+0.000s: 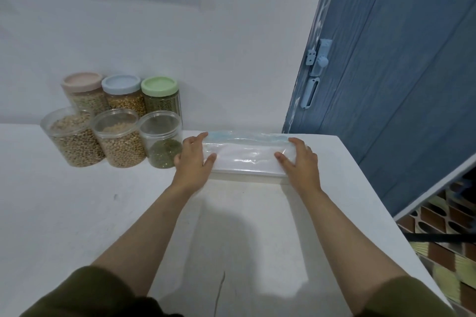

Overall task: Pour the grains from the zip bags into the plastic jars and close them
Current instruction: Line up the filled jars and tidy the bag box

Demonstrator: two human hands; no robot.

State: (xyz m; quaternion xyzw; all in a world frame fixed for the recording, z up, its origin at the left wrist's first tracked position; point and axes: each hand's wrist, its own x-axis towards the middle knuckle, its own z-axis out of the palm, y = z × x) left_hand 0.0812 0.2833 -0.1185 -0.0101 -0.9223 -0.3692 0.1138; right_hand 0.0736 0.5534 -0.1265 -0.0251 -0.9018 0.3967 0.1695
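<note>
both arms extended. left hand [195, 159] and right hand [300, 162] lie flat, fingers straight, pressing opposite ends of empty zip bag [247, 157] on table [77, 213], right of the jars [116, 121].

Zip bag [247, 159]: clear, glossy plastic film. Jars [117, 136]: clear, smooth plastic; lids [159, 86]: matt pastel plastic. Table [77, 213]: matt white, smooth. Door [401, 85]: blue, wood-grain texture. Sleeves [90, 293]: olive cloth.
</note>
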